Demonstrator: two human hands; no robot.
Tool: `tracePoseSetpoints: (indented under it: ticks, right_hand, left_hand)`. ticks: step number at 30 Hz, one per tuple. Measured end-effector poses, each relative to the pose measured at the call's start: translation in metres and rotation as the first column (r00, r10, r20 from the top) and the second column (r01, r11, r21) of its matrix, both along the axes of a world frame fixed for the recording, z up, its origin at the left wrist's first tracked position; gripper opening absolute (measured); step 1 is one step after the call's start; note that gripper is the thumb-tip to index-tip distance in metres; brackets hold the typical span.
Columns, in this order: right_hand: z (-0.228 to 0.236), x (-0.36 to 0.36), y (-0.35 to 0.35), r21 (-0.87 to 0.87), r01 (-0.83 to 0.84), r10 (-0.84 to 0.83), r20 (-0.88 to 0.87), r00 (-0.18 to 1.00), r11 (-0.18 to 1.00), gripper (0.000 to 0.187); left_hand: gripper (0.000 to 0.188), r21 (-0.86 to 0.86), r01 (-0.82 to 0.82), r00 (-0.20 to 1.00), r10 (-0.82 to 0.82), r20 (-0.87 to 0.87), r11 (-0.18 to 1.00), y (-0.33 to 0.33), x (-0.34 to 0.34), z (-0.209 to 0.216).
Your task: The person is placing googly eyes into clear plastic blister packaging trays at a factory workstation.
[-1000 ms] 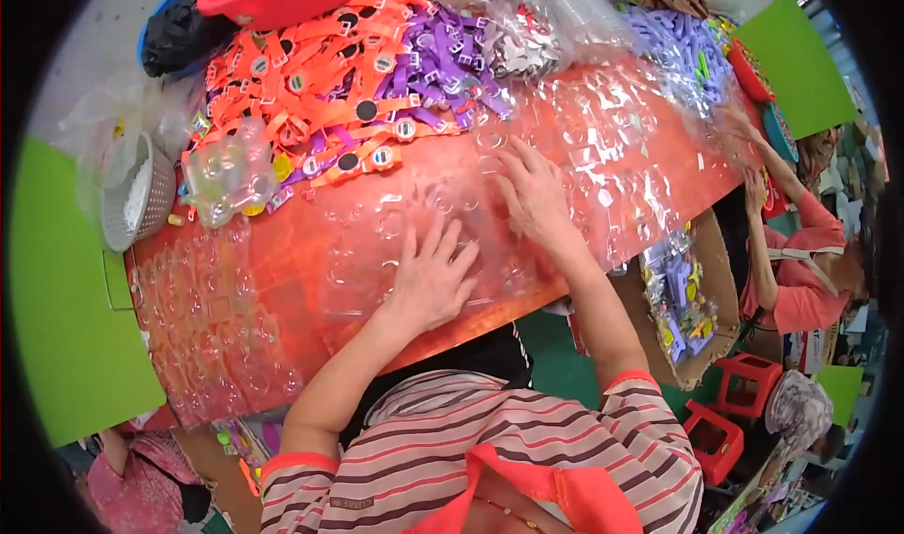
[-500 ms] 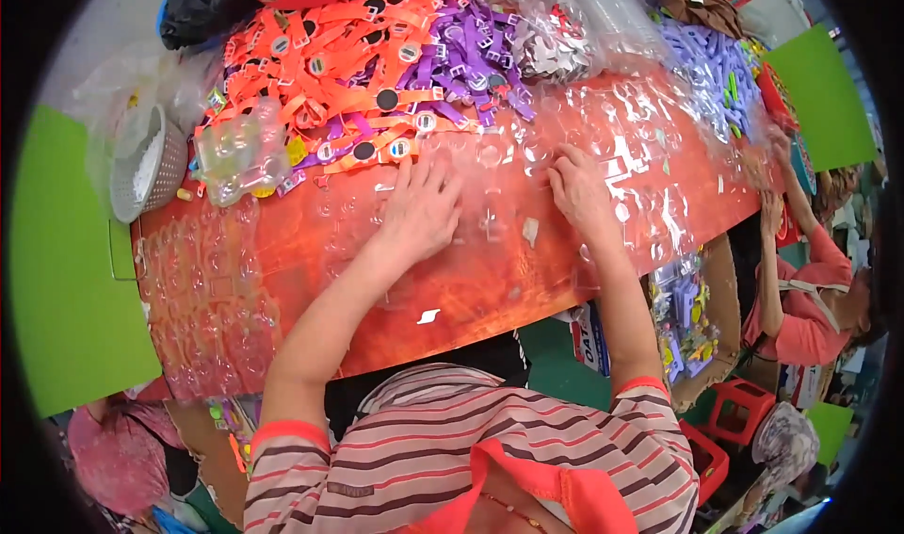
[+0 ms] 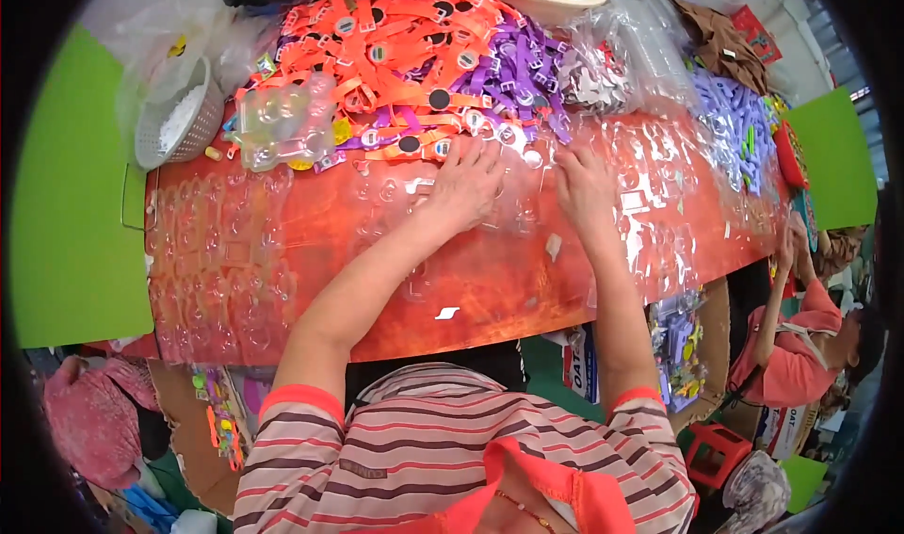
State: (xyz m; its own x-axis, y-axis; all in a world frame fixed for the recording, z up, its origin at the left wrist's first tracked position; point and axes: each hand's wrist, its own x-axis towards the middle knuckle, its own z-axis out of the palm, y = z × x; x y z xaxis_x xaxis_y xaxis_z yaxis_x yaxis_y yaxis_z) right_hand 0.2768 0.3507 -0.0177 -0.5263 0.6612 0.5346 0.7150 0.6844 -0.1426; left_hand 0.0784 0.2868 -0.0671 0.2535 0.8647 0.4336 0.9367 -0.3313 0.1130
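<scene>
Several clear moulded plastic trays lie on the red table in front of me. My left hand rests on the clear plastic with its fingers stretched out, close to the near edge of the strap pile. A little to the right, my right hand touches the clear plastic with its fingers slightly bent; its thumb is hard to make out. Just beyond my hands, orange straps with buckles and round discs are heaped beside purple straps.
More clear trays lie at the left. A grey basket with white bits stands far left, by a filled clear pack. Lilac plastic pieces are piled far right. A co-worker sits at the right; cardboard boxes stand below the table.
The whole view has shifted. My left hand has moved slightly right along the edge of the straps. My right hand's fingers have straightened somewhat. The co-worker's hands at the right have come lower.
</scene>
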Motion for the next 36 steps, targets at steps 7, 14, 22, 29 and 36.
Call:
tracePoseSetpoints:
  ticks: [7, 14, 22, 29, 36]
  right_hand:
    - [-0.020, -0.083, 0.084, -0.088, 0.148, -0.118, 0.283, 0.952, 0.985, 0.019]
    - [-0.029, -0.103, 0.108, -0.245, 0.162, -0.062, 0.372, 0.926, 0.956, 0.023]
    - [-0.027, -0.084, 0.144, -0.456, -0.024, 0.179, 0.300, 0.937, 0.890, 0.021]
    - [-0.027, -0.093, 0.126, -0.305, 0.027, 0.078, 0.327, 0.942, 0.952, 0.020]
    - [-0.025, -0.097, 0.120, -0.232, -0.010, 0.117, 0.455, 0.883, 0.973, 0.017]
  left_hand:
    - [0.039, -0.078, 0.056, 0.997, -0.051, 0.059, 0.995, -0.034, 0.010, 0.028]
    - [0.043, -0.100, 0.067, 0.992, -0.055, 0.116, 0.993, -0.047, 0.014, 0.008]
    - [0.043, -0.107, 0.062, 0.994, -0.051, 0.097, 0.992, -0.047, 0.014, 0.009]
    - [0.044, -0.162, 0.050, 0.997, -0.039, 0.070, 0.985, -0.054, 0.018, 0.012]
    - [0.043, -0.155, 0.058, 0.995, -0.044, 0.089, 0.986, -0.056, 0.019, 0.012]
